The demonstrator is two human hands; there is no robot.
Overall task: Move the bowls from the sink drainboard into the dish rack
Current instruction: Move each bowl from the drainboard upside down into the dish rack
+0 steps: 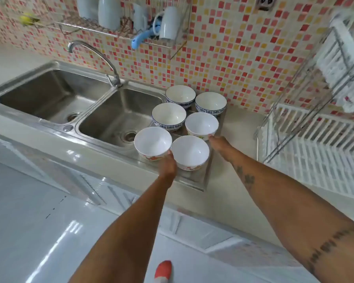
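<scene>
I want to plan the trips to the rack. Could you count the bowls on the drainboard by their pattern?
Bowls with a blue pattern band: 3, at the back and.
White bowls with a red and orange floral print: 3, at the front and.
Total: 6 bowls.
</scene>
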